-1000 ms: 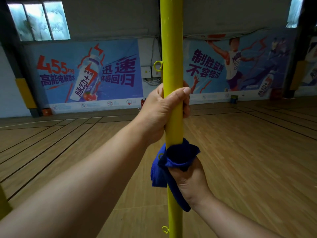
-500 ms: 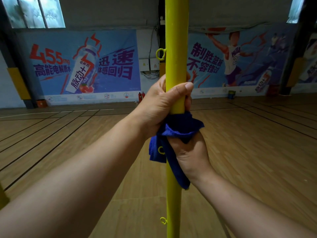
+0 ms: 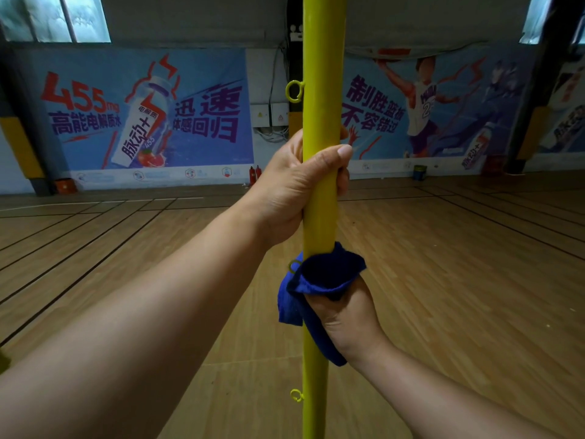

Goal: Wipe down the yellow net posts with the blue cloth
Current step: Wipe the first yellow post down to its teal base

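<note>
A yellow net post (image 3: 321,74) stands upright straight in front of me, running from the top to the bottom of the view. My left hand (image 3: 294,188) is wrapped around it at mid height, thumb across the front. Just below, my right hand (image 3: 345,318) presses the blue cloth (image 3: 319,280) around the post; a tail of cloth hangs down along the left side. Small yellow hook rings stick out of the post's left side, one high (image 3: 294,91) and one low (image 3: 296,395); a third is half hidden by the cloth.
A wooden court floor (image 3: 459,280) with dark lines spreads all around the post. Blue advertising banners (image 3: 148,115) cover the far wall, with two red fire extinguishers (image 3: 254,174) and a small bucket (image 3: 419,172) at its foot.
My right hand slid the cloth up the post until it touched my left hand, then back down, leaving a gap. My left hand kept its grip.
</note>
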